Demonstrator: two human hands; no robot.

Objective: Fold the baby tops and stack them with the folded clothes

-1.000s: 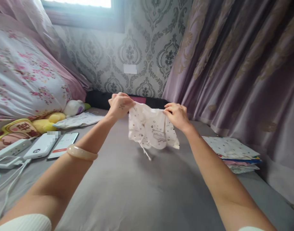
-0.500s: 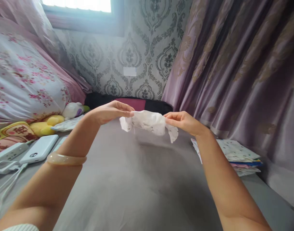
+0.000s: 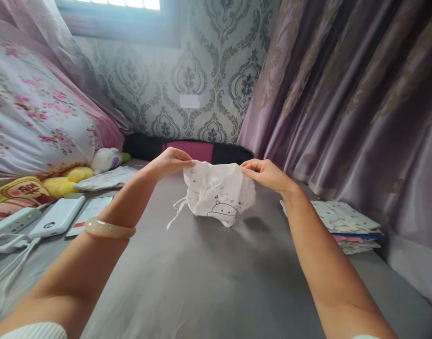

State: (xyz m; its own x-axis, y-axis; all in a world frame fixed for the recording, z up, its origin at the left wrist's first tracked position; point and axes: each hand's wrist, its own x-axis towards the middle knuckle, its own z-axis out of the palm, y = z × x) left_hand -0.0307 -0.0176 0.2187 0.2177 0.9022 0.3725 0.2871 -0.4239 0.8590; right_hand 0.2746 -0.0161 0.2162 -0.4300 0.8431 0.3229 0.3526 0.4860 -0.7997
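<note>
garment: a small white baby garment (image 3: 218, 195) hangs in the air above the grey bed sheet (image 3: 201, 278), held up by its top edge; its lowest fold looks to hover just over the sheet, though contact cannot be ruled out
long axis: the held top edge runs left to right, from one hand to the other, roughly level; the cloth drops from that edge toward the sheet
left hand: the left hand (image 3: 169, 162) pinches the garment's left top corner; thumb and fingertips closed on the cloth, the other fingers curled loosely beside them
right hand: the right hand (image 3: 267, 174) pinches the right top corner in the same way; fingers pressed together on the fabric, nothing else in its grasp
nearer hand: neither; both sit at the garment's ends, about equally far out along the sheet, the cloth between them and below the fingers
look of the garment: thin, soft, crumpled; white with small scattered dots and a cartoon animal face printed near the lower edge; a thin tie string (image 3: 174, 214) dangles from its left side toward the sheet
bracelet: a pale bangle (image 3: 110, 228) rings the left forearm, well back from the garment
right of the garment: a stack of folded printed cloths (image 3: 338, 221) lies on the sheet, beside the purple curtain (image 3: 343, 103)
left of the garment: a white power bank (image 3: 56, 216) and a phone (image 3: 90, 214) lie on the sheet; beyond them a yellow plush toy (image 3: 65, 181) and a floral pillow (image 3: 35, 122)
behind the garment: a dark bolster with a pink panel (image 3: 198, 149) lies against the patterned wall
</note>
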